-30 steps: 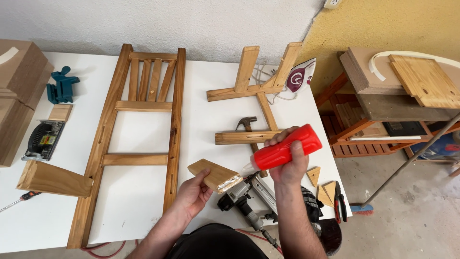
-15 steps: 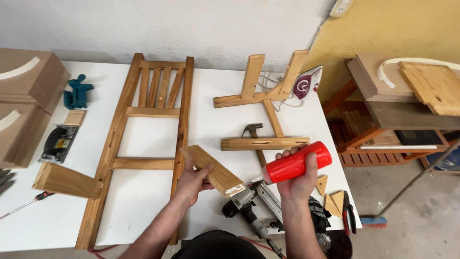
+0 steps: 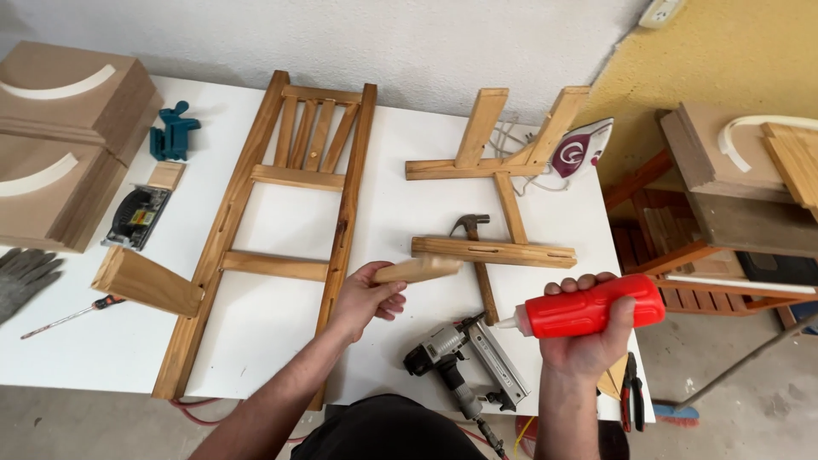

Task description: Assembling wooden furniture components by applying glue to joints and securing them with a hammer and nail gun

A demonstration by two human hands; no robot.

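Gloves (image 3: 25,277), grey, lie at the far left table edge, a red-handled screwdriver (image 3: 72,315) just below them; stacked board boxes (image 3: 64,140) behind, a teal clamp (image 3: 173,132) and small black sander (image 3: 136,217) beside them. Loose wooden block (image 3: 145,281) touches the left rail of the ladder-like chair back frame (image 3: 285,226), which lies flat on the white table (image 3: 400,196). Left hand (image 3: 362,298) is closed around one end of a short wooden piece (image 3: 419,270), thumb on top, the piece lifted clear of the table and pointing right, roughly level. Hammer (image 3: 477,255) and a second leg-and-rail assembly (image 3: 498,192) lie behind it; a slotted rail (image 3: 494,252) sits just beyond the piece's free end. Nail gun (image 3: 464,362) rests near the front edge, between the forearms. Right hand (image 3: 588,328) is wrapped fully around a red glue bottle (image 3: 588,311), held sideways, white nozzle aimed left toward the piece but apart from it. Judgement: gluing looks to be the step; best done with the piece's end face turned up toward the nozzle, bottle tipped nozzle-down, a light squeeze, a thin even bead kept off the show faces. Pliers (image 3: 632,392) at the right edge, an iron (image 3: 582,149) behind, wooden shelving (image 3: 733,196) off the table.
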